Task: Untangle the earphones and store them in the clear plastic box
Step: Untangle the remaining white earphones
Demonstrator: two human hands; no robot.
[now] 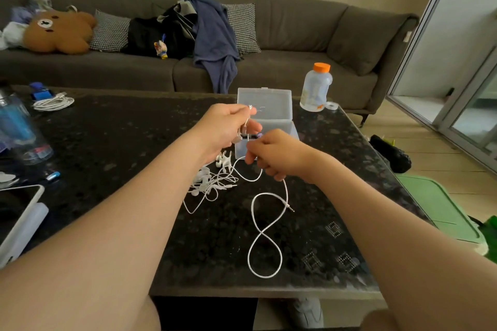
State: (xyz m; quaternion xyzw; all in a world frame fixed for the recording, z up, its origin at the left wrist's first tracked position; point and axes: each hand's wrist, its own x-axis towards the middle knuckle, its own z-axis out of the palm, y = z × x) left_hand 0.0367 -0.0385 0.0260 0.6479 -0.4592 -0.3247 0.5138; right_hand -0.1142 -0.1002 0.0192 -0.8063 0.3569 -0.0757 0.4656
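My left hand [227, 127] is raised above the dark table and pinches the upper part of a white earphone cord [265, 234]. My right hand [277, 154] grips the same cord just below it. From there the cord drops to the table in a figure-eight loop, with its jack lying near the right. A tangled heap of white earphones [212, 180] sits on the table under my left wrist. The clear plastic box [265, 105] stands right behind my hands with its lid up.
A bottle with an orange cap [316, 87] and a tape roll [331, 105] stand right of the box. A coiled white cable [53, 103], a blue bottle [16, 126] and a phone [18, 212] lie at the left. The table's front edge [263, 291] is near me.
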